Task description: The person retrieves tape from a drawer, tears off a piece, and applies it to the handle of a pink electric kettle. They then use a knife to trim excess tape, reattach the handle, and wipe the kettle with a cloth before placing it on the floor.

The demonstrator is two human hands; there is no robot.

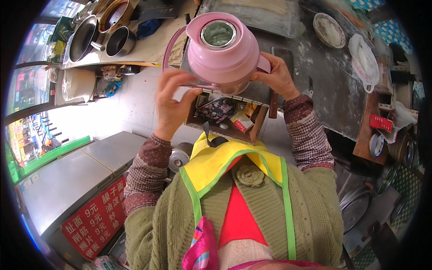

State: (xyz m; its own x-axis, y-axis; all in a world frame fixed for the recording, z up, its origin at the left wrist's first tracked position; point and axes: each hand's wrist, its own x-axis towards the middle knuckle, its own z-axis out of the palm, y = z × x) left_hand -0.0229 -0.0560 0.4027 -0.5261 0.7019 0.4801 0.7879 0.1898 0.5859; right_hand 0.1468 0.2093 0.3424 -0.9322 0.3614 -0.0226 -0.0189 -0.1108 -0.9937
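A pink thermos jug (223, 54) with an uncapped, metal-rimmed mouth is held up in front of me, above the edge of the dark worktop. On its right side my right hand (280, 77) is closed around the pink side grip, thumb toward me. My left hand (173, 100) is at the jug's lower left, fingers blurred, curved and apart from the thumb. A pink carrying loop (170, 48) bows out on the left and passes by these fingers; whether they touch it is hard to tell. Beneath the jug, a wooden drawer (257, 123) stands pulled out, with a dark floral pouch (216, 109) inside.
A floury dark worktop (330, 96) bears a whitish bowl (329, 30), a plastic bag (363, 60) and a rolling pin (273, 101). Pans (84, 38) stand on the left counter. A steel cabinet (67, 180) with a red sign is at lower left. Stacked dishes (377, 145) sit at right.
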